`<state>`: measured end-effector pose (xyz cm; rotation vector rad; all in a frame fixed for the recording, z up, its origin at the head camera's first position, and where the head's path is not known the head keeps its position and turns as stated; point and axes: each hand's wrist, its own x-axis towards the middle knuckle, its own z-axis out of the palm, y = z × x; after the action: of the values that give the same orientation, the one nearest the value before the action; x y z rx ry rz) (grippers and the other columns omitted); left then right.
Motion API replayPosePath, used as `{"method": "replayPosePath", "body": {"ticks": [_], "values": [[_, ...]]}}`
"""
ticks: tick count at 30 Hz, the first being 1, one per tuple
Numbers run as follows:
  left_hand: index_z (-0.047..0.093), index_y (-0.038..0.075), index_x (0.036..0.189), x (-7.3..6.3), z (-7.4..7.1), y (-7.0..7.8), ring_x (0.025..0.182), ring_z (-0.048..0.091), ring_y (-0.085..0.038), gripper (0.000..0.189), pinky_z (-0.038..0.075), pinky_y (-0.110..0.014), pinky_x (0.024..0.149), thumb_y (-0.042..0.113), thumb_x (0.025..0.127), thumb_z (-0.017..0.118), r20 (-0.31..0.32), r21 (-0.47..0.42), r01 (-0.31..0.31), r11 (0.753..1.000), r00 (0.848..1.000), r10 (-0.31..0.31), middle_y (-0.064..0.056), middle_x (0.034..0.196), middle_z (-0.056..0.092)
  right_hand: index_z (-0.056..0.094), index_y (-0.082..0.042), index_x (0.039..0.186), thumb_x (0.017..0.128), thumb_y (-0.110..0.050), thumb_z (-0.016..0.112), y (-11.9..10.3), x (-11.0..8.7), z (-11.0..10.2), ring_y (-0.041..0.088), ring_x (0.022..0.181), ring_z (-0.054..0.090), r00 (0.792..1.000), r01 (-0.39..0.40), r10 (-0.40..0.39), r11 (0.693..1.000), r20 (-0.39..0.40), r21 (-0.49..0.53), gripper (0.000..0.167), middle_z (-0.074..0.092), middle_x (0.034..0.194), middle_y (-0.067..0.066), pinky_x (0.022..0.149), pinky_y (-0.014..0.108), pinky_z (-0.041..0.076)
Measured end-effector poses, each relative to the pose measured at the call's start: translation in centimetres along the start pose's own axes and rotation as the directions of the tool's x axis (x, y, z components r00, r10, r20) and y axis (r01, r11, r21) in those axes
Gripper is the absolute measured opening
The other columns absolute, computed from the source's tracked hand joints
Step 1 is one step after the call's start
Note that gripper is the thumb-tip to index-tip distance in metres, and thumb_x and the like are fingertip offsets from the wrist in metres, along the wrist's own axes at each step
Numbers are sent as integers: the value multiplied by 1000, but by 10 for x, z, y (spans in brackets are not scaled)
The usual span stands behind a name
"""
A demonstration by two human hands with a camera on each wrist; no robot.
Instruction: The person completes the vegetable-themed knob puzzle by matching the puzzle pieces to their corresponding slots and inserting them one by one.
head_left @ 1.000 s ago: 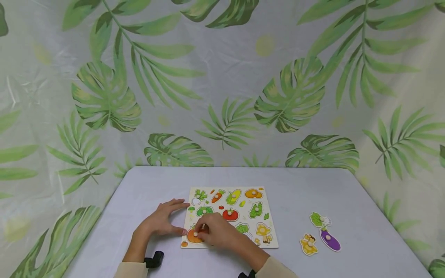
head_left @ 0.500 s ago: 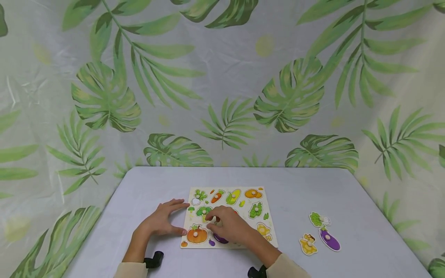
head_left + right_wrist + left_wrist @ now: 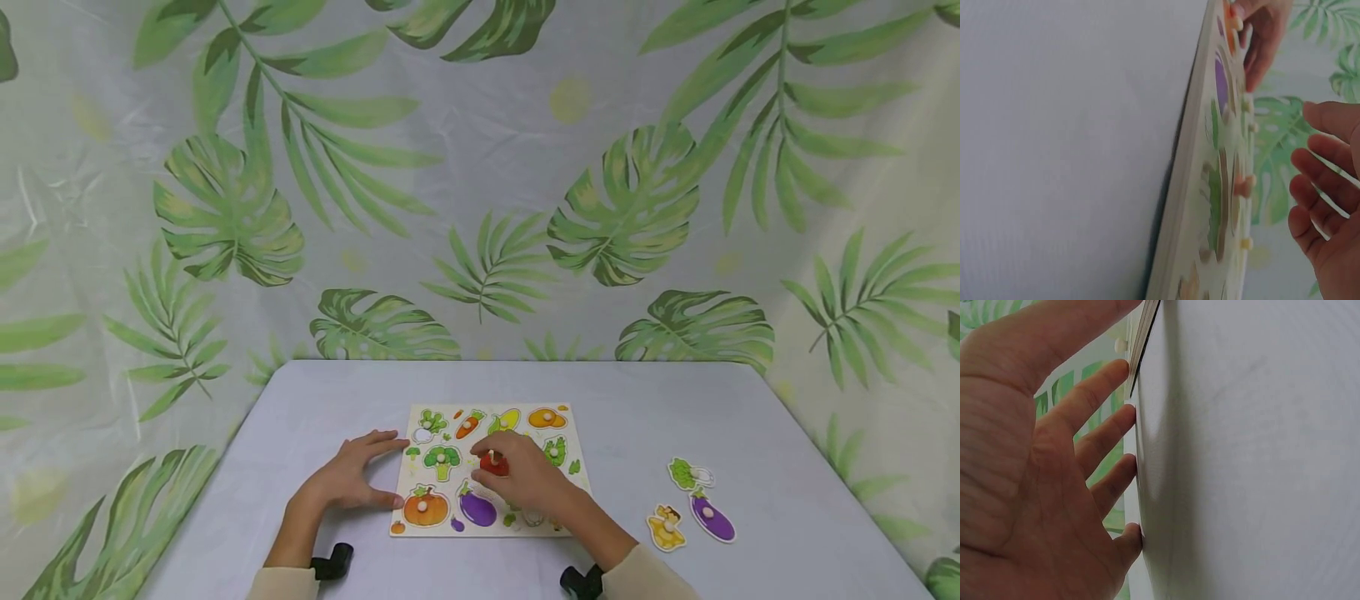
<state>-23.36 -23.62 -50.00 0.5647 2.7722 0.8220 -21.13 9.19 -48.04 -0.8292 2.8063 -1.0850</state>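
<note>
The cream rectangular puzzle board, apparently of layered wood, lies flat on the white bench in front of the person. The left hand stands at its left side, fingers spread apart and clamped on nothing. Thumb and forefinger reach the board's edge; in the left wrist view the other fingertips sit low, at bench level. The placing is judged to brace the board against sliding while leaving its face accessible.

The right hand is over the middle of the board. Its thumb and fingers are apart and loosely bent; the right wrist view shows a gap between fingertips and board, with nothing gripped. The round red tomato piece lies in the board beneath this hand, seen from above between thumb and forefinger. The hand's position appears suited to reaching its small knob.

The orange pumpkin piece with a pale knob lies just beside the left thumb. The green broccoli piece lies left of the right fingertips. The purple eggplant shape on the board shows no knob.

Well apart, to the right, three loose pieces are grouped: the green-and-white leafy vegetable piece, the purple oval eggplant piece and the yellow-brown irregular piece.
</note>
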Motion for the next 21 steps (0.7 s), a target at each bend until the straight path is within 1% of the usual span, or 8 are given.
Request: {"method": "replayPosePath", "body": {"ticks": [2,5,9,16,21], "values": [[57,22,148,0,0,0,154,28,-45,91,10,-74,123,50,68,91,0,2,-1,1000,1000,1,-10,162,43,72,-13,124,95,-29,76,4,-3,-6,21,99,66,1000,4,-4,1000,-18,-6,33,73,117,0,84,29,59],[57,22,148,0,0,0,154,28,-45,91,10,-74,123,50,68,90,1,2,-4,1000,1000,4,-10,162,43,72,-14,123,95,-29,76,11,-8,-14,19,96,63,999,-7,7,1000,-43,-15,32,73,117,-2,80,28,56],[57,22,148,0,0,0,154,28,-45,91,10,-75,123,50,67,90,3,-1,-5,1000,1000,5,-11,162,43,73,-16,120,94,-28,77,21,-15,-24,16,98,62,996,-42,39,998,-81,-36,29,72,116,-5,80,29,55],[57,23,148,0,1,0,154,27,-45,91,10,-74,123,50,67,90,7,-3,1,1000,1000,-1,-11,162,43,75,-17,116,92,-28,79,36,-30,-42,17,97,63,987,-112,103,991,-121,-74,27,72,116,-5,83,36,57],[57,23,148,-1,1,0,154,27,-45,92,10,-74,123,52,67,90,4,-1,5,1000,1000,-5,-10,162,43,76,-17,112,91,-27,80,50,-40,-54,17,93,62,981,-127,109,986,-158,-111,24,73,109,-4,79,31,54]]}}
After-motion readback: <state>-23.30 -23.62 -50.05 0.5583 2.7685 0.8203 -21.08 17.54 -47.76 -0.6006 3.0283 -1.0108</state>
